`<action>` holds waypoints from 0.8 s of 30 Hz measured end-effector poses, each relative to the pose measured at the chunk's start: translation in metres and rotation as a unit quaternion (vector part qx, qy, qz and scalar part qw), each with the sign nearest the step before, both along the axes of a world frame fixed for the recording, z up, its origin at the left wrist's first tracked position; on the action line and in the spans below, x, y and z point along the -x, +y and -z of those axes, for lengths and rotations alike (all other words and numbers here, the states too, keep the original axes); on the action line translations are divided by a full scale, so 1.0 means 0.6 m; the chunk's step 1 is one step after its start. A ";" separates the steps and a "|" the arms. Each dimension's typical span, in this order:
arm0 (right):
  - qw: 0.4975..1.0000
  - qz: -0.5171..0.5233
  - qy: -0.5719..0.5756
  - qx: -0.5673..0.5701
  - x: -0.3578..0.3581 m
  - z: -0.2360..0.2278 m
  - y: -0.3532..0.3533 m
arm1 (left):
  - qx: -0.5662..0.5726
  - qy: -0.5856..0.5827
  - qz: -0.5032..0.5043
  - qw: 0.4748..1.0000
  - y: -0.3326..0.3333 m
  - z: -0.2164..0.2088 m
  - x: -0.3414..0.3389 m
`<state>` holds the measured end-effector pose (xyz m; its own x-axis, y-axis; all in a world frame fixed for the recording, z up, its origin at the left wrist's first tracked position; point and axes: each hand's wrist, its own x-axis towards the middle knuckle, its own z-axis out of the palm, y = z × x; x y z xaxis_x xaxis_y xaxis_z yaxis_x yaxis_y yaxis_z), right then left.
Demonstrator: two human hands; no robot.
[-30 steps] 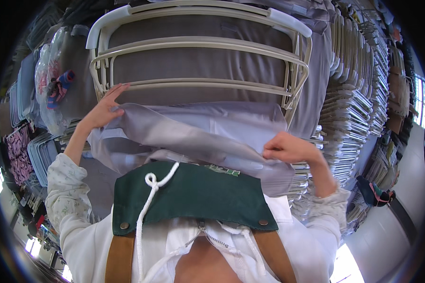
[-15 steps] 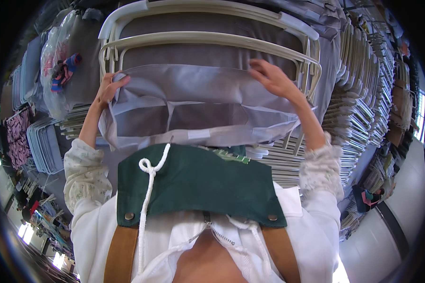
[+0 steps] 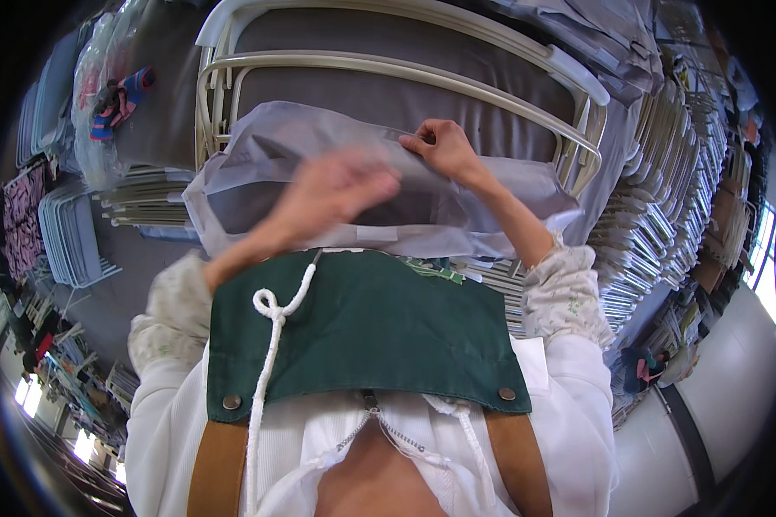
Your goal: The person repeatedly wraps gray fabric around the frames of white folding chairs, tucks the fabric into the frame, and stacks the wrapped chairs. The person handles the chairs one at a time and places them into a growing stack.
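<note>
A grey fabric cover lies bunched across the near side of a cream metal tube frame. My right hand is closed, its thumb and fingers pinching the cover's far edge near the middle. My left hand hangs over the cover just left of the right one. Motion smears its fingers, so I cannot make out whether it holds anything. A small white label shows on the cover's near edge, close to my green apron.
Stacked metal tube frames crowd the right side, and more frames lie at the left. Clear plastic wrapping with a striped cloth bundle rests at the far left. More grey fabric is piled at the far right.
My left hand has left the cover's left corner and swung right toward the middle. My right hand has moved left and now pinches the cover's edge, which has shifted and folded.
</note>
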<state>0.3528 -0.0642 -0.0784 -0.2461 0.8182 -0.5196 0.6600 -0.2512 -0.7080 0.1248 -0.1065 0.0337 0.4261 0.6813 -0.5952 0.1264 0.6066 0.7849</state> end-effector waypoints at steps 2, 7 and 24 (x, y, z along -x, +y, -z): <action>0.999 -0.022 -0.010 -0.027 0.013 -0.030 -0.011 | 0.214 -0.112 -0.092 0.966 -0.045 0.094 -0.061; 0.987 -0.015 0.023 -0.157 -0.002 -0.046 -0.056 | 0.189 -0.290 -0.423 0.838 -0.049 0.200 -0.130; 0.998 -0.020 0.061 -0.015 -0.024 -0.028 -0.002 | 0.280 -0.301 -0.367 0.835 -0.057 0.232 -0.100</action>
